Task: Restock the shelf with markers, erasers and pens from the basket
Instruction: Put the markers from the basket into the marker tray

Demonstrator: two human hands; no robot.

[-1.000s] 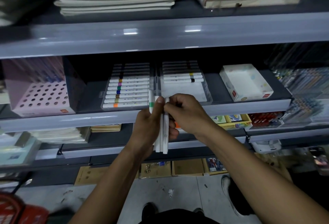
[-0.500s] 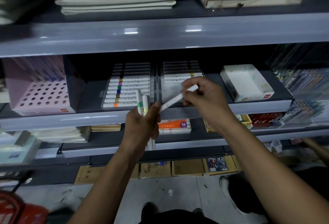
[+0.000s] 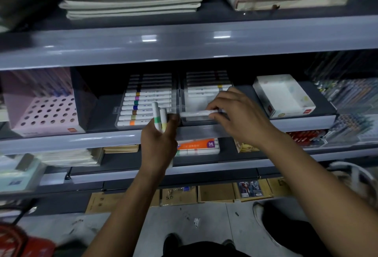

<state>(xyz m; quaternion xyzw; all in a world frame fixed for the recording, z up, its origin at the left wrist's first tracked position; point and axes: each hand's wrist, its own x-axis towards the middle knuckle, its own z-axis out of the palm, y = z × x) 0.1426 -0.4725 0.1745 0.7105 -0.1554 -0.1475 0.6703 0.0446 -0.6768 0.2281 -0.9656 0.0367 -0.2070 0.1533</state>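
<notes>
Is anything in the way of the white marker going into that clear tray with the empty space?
Nothing visible blocks it. The right hand pinches the white marker sideways just above the front of the right clear plastic tray, whose front part lies bare. The left hand grips its two markers off to the side.

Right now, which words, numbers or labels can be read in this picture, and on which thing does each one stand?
"36": purple patch on the orange marker box on the lower shelf; the small word under it is too blurred.
"Acry...": cut-off print on the markers in the left tray.
Red logos on the white box and pink box: too small to read.
</notes>
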